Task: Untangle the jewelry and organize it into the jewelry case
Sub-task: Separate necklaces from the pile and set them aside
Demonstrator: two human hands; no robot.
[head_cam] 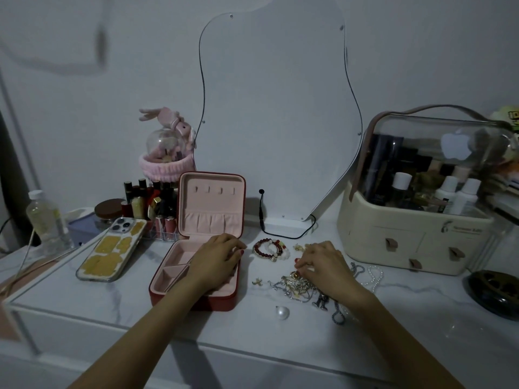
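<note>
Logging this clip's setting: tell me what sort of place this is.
Probably a bedroom dressing table: a wavy mirror against the wall, a cosmetics organizer full of bottles, and lipsticks beside the open jewelry case.

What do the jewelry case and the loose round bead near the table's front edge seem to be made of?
Jewelry case: red shell, probably faux leather, with a matte pink lining that looks velvety. Round bead: glossy white with a bright highlight, pearl-like; real or imitation cannot be told.
</note>
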